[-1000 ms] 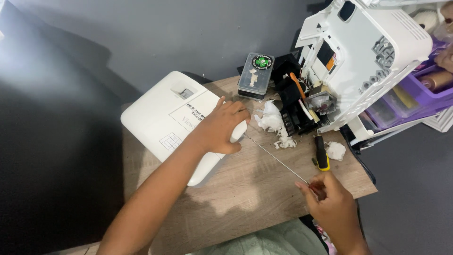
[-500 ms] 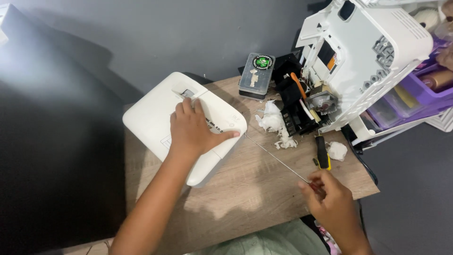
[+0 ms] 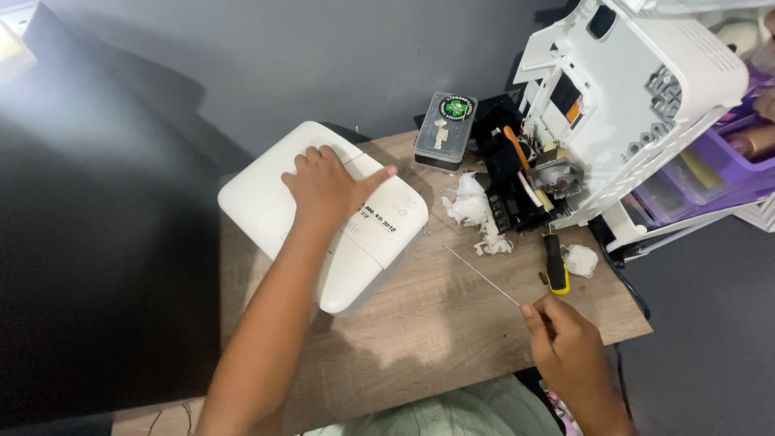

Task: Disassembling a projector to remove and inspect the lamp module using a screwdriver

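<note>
Left hand: the left hand (image 3: 329,187) lies flat, fingers spread and gripping nothing, on top of the white cover (image 3: 323,214).
White cover: a rounded plastic shell resting on the left part of the wooden table (image 3: 420,339), one corner hanging past the table's back edge.
Right hand: the right hand (image 3: 565,343) is at the table's front right edge, its fingertips pinched closed around one end of the thin metal rod (image 3: 472,268).
Thin metal rod: runs slantwise from the right hand up toward the cover's near corner, low over the table.
Screwdriver: a screwdriver (image 3: 554,264) with a black and yellow handle lies on the table just beyond the right hand.
Crumpled tissue: white crumpled tissue (image 3: 476,211) sits between the cover and the opened printer (image 3: 638,105).
Opened printer: stands tilted at the table's right rear, its inner parts exposed.
Small box: a dark small box (image 3: 446,129) with a clear lid stands at the table's back edge.
</note>
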